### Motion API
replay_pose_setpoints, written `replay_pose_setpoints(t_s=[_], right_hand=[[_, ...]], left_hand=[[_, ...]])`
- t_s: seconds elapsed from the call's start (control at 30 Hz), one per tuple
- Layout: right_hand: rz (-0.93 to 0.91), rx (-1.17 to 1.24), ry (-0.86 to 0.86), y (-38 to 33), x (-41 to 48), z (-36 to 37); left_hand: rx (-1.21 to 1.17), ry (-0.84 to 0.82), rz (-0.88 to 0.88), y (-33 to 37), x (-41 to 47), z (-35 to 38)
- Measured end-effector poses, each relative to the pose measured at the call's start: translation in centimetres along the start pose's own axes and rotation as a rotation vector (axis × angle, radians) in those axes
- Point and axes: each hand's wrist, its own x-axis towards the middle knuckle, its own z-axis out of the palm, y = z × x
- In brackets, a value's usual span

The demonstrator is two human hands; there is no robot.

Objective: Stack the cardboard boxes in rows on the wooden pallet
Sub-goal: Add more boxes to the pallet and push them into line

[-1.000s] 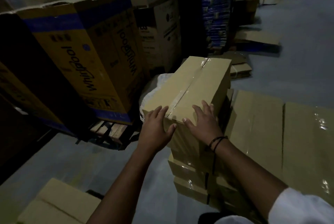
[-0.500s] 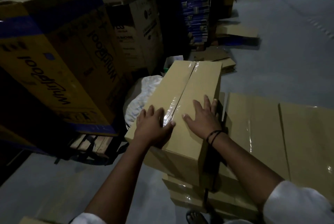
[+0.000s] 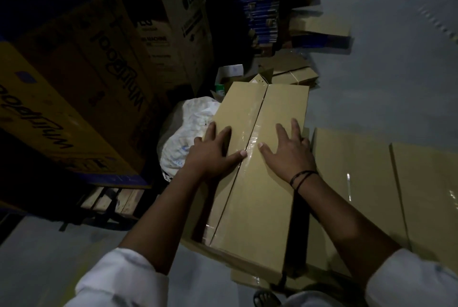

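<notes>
**Task progress.** 1 long tan cardboard box with a clear-taped centre seam [image 3: 257, 195] lies flat on top of the stack, along the stack's left edge. Lower tan cardboard boxes [image 3: 247, 278] show beneath its near end. To its right, 2 further tan taped box tops [image 3: 352, 182] form a row across the stack. A dark gap separates the long box from the nearer of the 2. The wooden pallet that carries this stack is hidden under the boxes. Judged from this layout, placement of the long box is almost complete. Closing the gap and squaring the box to its row are probably left. The number of boxes not yet stacked cannot be determined.

**Hand pose.** Both forearms reach forward over the near end of the box.
- The left hand [image 3: 213, 155] lies palm down on the left half of the top face, with fingers straight and spread toward the left long edge.
- The right hand [image 3: 287, 155] lies palm down on the right half, with fingers straight and spread.
- Both thumbs point toward the taped seam. Neither hand grips anything; both rest flat on the cardboard.
</notes>
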Motion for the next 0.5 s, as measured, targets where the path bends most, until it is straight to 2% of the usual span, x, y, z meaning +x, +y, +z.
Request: replay_pose_setpoints(t_s=[0.3,0.5], right_hand=[[-0.01,-0.04,0.013,-0.1,0.2,0.4],[-0.017,-0.008,0.015,0.3,0.1,0.7]], left_hand=[[0.059,0.115,0.035,-0.1,1.3,0.9],[0.001,0.109,0.027,0.0,0.8,0.7]])
